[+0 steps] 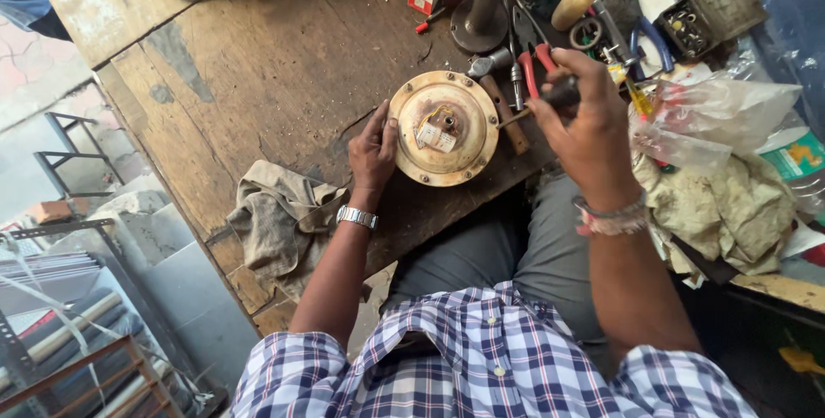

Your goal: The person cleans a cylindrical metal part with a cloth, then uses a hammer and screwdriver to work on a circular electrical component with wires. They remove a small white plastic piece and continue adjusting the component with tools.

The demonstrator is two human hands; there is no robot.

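A round, cream-coloured motor housing (444, 128) lies flat near the front edge of a worn wooden bench (258, 66), its bolt holes around the rim and a small white tag and wires at its centre. The left hand (372, 152) rests against the housing's left edge, fingers loosely spread and touching the rim, gripping nothing closed. The right hand (584, 122) is curled tight around a dark-handled screwdriver (537, 104), whose shaft points left to the housing's right rim. Just beyond the housing, on the far side, lie red-handled pliers (528, 70) and a wooden-handled hammer (503, 100), beside a metal post base (481, 23). Farther right is a clutter of tools, a yellow bottle (574, 4) with a red cap and a small open box (709, 10) of parts. A grey rag (279, 220) hangs over the bench's near edge, left of the left wrist, and crumpled cloth and clear plastic bags (722, 109) lie to the right.
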